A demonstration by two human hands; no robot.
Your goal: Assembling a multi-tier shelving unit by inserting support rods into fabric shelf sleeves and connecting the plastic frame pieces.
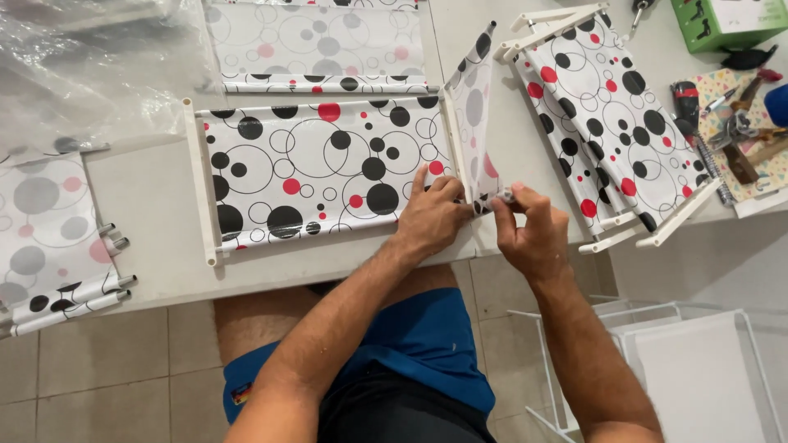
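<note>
Nearest the camera sat the person's lap in blue shorts (pixel 410 344), both forearms reaching up to the white surface (pixel 148 205). At far left a folded spotted cloth with metal rods (pixel 57 246) lay near the edge, under crumpled clear plastic (pixel 82 57). Next came the flat spotted panel (pixel 320 172), stretched between white bars and lying on the surface. The left hand (pixel 431 215) pressed down on the panel's right end, fingers spread flat beside the white bar. The right hand (pixel 529 230) pinched the lower corner of the upright spotted flap (pixel 476 115), just beside the left hand. Further right lay a stack of framed spotted panels (pixel 611 123), then hand tools (pixel 739 131) and a green box (pixel 726 20) at the far corner.
</note>
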